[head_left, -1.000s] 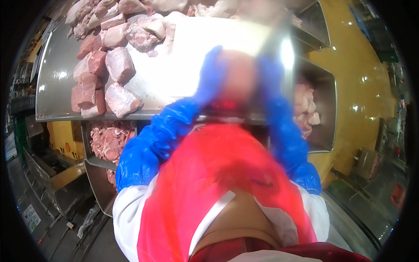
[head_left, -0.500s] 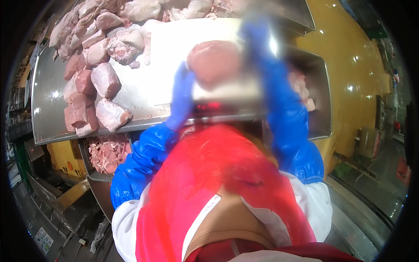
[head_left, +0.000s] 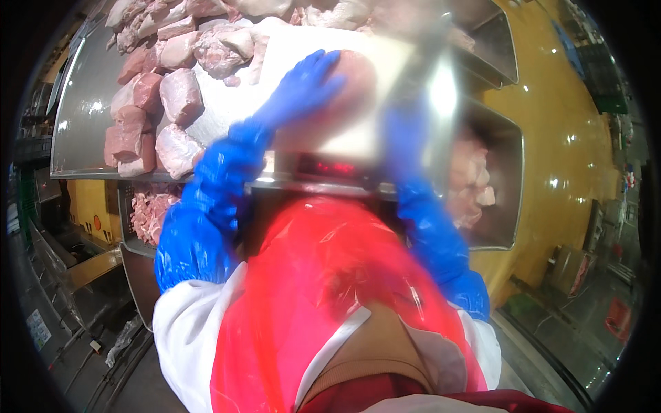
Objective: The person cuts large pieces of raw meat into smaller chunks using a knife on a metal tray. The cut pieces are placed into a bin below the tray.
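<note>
A pale board [head_left: 279, 51] sits on a scale with a lit red display [head_left: 334, 168]. My left hand [head_left: 303, 93], in a blue glove, lies across a slab of pink meat [head_left: 354, 79] on this board, fingers spread and stretched out over its top. My right hand [head_left: 403, 134], also gloved, is by the board's right side, below and right of the meat; motion smears its fingers, and I cannot make out whether it holds anything. A blurred dark band crosses the board's right edge.
Raw meat pieces [head_left: 180, 98] crowd the steel worktop [head_left: 82, 124] at left and back. A steel tub of meat [head_left: 502, 186] is at right, another [head_left: 499, 48] behind it. Cut meat [head_left: 148, 213] fills a container below the worktop. A yellow surface [head_left: 558, 131] lies beyond.
My left hand has moved up and onto the meat from its left side. My right hand has come down from the board's back right corner. The view has shifted slightly.
</note>
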The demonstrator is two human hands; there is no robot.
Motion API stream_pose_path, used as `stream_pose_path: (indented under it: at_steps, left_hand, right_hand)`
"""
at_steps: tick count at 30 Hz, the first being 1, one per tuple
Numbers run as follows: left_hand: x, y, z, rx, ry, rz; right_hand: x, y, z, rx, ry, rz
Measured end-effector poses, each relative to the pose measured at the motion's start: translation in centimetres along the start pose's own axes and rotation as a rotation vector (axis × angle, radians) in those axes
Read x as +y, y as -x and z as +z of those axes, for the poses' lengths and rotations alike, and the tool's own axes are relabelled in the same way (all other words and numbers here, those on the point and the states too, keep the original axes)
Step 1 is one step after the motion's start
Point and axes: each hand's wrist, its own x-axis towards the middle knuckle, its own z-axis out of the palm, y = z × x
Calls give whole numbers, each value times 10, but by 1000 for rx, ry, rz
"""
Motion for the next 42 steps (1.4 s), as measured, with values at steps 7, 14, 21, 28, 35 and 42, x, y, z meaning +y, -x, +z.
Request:
stream_pose_path:
  at_steps: [7, 14, 21, 28, 35, 42]
  left_hand:
    - [20, 142, -31, 333, 100, -55]
    - [63, 105, -90, 531, 82, 70]
    - [66, 86, -78, 324, 140, -43]
    - [51, 85, 23, 555, 6, -7]
    - [49, 82, 31, 613, -115, -8]
    - [48, 87, 30, 674, 21, -139]
  right_hand:
    - [-38, 40, -32, -604, 428, -419]
    - [-21, -21, 17, -629, 332, -266]
    - [-22, -13, 6, -712, 415, -301]
    - [-21, 16, -36, -737, 654, -311]
    - [-24, 32, -69, -798, 816, -285]
    - [-26, 42, -162, -872, 877, -338]
